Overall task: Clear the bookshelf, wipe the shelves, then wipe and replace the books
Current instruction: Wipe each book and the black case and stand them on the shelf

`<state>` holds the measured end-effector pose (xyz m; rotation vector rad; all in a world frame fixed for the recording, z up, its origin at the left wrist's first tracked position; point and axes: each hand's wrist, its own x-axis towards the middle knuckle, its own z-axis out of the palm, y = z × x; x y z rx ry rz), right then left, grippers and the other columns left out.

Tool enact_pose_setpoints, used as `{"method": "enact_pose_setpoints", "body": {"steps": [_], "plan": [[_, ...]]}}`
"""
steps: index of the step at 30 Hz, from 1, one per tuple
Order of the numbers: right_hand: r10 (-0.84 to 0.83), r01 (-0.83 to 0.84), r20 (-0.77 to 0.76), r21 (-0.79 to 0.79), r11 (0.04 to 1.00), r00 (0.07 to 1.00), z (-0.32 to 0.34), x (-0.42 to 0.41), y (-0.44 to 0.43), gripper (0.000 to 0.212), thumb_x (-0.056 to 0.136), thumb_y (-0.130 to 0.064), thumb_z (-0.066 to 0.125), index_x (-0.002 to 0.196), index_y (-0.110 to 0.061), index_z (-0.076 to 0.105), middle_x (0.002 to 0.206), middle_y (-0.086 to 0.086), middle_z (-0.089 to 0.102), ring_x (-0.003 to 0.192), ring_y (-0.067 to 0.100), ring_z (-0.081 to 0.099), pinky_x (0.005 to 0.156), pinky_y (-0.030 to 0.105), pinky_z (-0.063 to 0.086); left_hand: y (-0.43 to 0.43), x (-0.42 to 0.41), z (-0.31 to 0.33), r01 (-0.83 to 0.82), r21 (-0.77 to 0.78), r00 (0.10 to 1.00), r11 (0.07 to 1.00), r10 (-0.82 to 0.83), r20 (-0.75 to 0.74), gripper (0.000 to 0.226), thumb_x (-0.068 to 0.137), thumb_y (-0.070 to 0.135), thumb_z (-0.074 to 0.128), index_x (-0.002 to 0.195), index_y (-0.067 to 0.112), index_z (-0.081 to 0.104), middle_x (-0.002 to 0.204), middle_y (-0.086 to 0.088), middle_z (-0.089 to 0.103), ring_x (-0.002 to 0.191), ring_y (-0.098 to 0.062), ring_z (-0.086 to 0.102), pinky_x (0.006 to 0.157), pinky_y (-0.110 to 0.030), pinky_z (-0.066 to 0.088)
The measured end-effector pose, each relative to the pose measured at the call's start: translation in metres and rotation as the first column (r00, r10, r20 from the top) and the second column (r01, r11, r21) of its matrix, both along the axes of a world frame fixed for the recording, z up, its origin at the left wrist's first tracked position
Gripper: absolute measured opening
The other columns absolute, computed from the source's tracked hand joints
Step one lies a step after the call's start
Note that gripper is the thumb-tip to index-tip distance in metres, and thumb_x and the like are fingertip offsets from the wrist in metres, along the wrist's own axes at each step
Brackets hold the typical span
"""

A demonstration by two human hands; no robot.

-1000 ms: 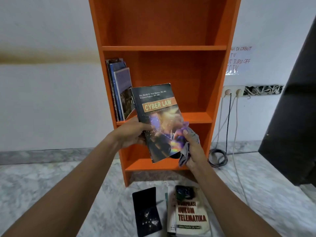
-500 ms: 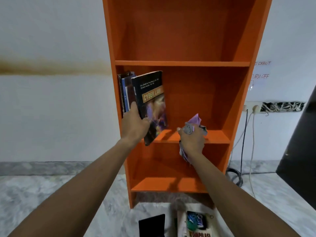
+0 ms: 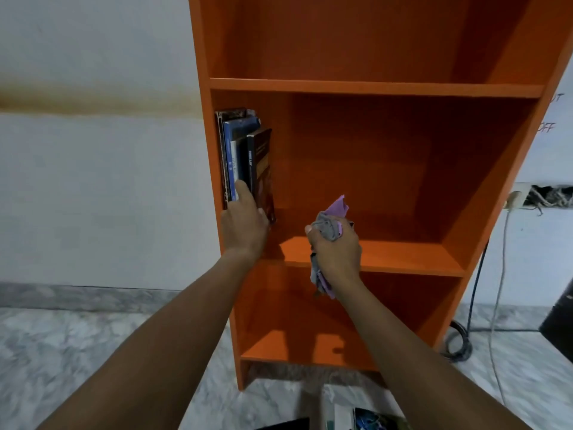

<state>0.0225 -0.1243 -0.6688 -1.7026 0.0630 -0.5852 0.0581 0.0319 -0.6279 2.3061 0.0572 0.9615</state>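
Observation:
An orange bookshelf (image 3: 372, 88) fills the middle of the view. On its middle shelf, several books (image 3: 235, 150) stand upright against the left wall. The dark Cyber Law book (image 3: 262, 169) is the rightmost of them, standing on the shelf board. My left hand (image 3: 245, 221) grips its lower spine, thumb between it and the neighbouring book. My right hand (image 3: 336, 246) hovers at the front edge of the same shelf, fist closed on a crumpled grey and purple cloth (image 3: 331, 221).
More books (image 3: 366, 418) and a black flat object (image 3: 285, 425) lie on the marble floor below the bookshelf. Cables (image 3: 474, 305) hang from a wall socket (image 3: 514, 197) at the right and coil on the floor. A dark object (image 3: 558, 318) stands at the right edge.
My left hand has carried the Cyber Law book from in front of me into the middle shelf and stood it beside the other books. My right hand with the cloth stayed near the shelf edge.

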Motion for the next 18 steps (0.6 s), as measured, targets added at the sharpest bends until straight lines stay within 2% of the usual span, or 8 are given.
{"method": "enact_pose_setpoints", "body": {"steps": [4, 9, 15, 18], "plan": [[0.018, -0.018, -0.010, 0.023, 1.000, 1.000, -0.005, -0.002, 0.003, 0.024, 0.089, -0.034, 0.077, 0.109, -0.025, 0.066, 0.096, -0.004, 0.070, 0.085, 0.014, 0.067, 0.069, 0.027, 0.048, 0.008, -0.002, 0.000, -0.040, 0.060, 0.999, 0.997, 0.040, 0.011, 0.066, 0.092, 0.022, 0.069, 0.142, 0.006, 0.029, 0.116, -0.024, 0.067, 0.093, -0.040, 0.071, 0.073, -0.049, 0.062], [0.036, -0.036, -0.033, 0.013, 0.999, 0.999, -0.006, -0.007, 0.003, 0.026, 0.088, -0.034, 0.077, 0.110, -0.027, 0.067, 0.097, -0.005, 0.070, 0.088, 0.016, 0.068, 0.078, 0.037, 0.055, 0.013, -0.007, 0.002, -0.083, -0.025, 0.997, 0.996, 0.083, 0.000, 0.062, 0.091, 0.027, 0.072, 0.135, 0.011, 0.032, 0.113, -0.019, 0.069, 0.089, -0.036, 0.073, 0.074, -0.047, 0.062], [0.052, -0.052, -0.037, 0.004, 0.999, 0.998, -0.006, -0.021, 0.003, 0.022, 0.089, -0.033, 0.076, 0.108, -0.030, 0.065, 0.099, -0.006, 0.069, 0.090, 0.015, 0.067, 0.077, 0.034, 0.055, 0.014, -0.012, 0.002, -0.080, -0.016, 0.997, 0.997, 0.080, -0.007, 0.061, 0.088, 0.028, 0.075, 0.130, 0.015, 0.032, 0.114, -0.018, 0.069, 0.089, -0.037, 0.073, 0.071, -0.047, 0.063], [0.081, -0.081, 0.011, -0.048, 0.996, 0.997, -0.005, -0.035, 0.001, 0.015, 0.091, -0.030, 0.073, 0.103, -0.029, 0.063, 0.099, -0.002, 0.065, 0.086, 0.016, 0.065, 0.072, 0.033, 0.054, 0.010, -0.026, -0.005, -0.100, -0.008, 0.995, 0.995, 0.100, -0.006, 0.055, 0.090, 0.029, 0.072, 0.130, 0.013, 0.038, 0.103, -0.014, 0.069, 0.084, -0.034, 0.071, 0.069, -0.043, 0.060]]}}
